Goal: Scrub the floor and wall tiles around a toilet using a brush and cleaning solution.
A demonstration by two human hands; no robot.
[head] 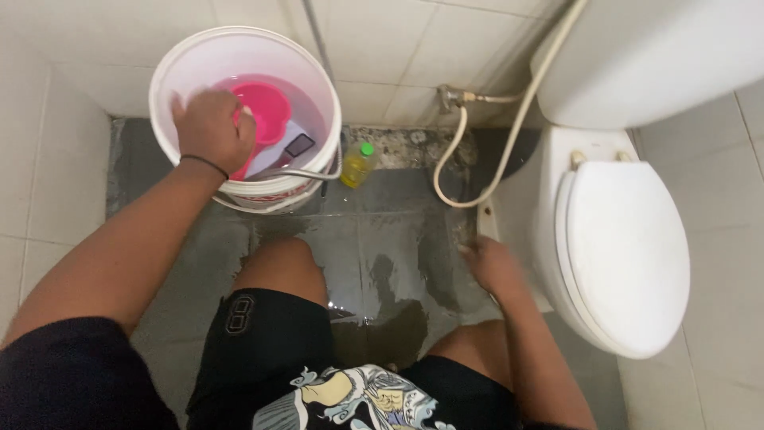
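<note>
we squat on the wet grey floor tiles [382, 247], right hand [495, 267] low and blurred beside the toilet [613, 255]; we cannot tell its grip. farther off, left hand [211, 127] closes on the pink dipper [267, 111] in the white bucket [175, 64]; best scooped level. yellow bottle [358, 163], hose [493, 143], tiled wall beyond.

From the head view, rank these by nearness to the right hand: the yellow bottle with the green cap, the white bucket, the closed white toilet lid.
From the right hand:
1. Closed white toilet lid, just to its right.
2. Yellow bottle with green cap, up-left by the wall.
3. White bucket, farthest left, at the left hand.
</note>
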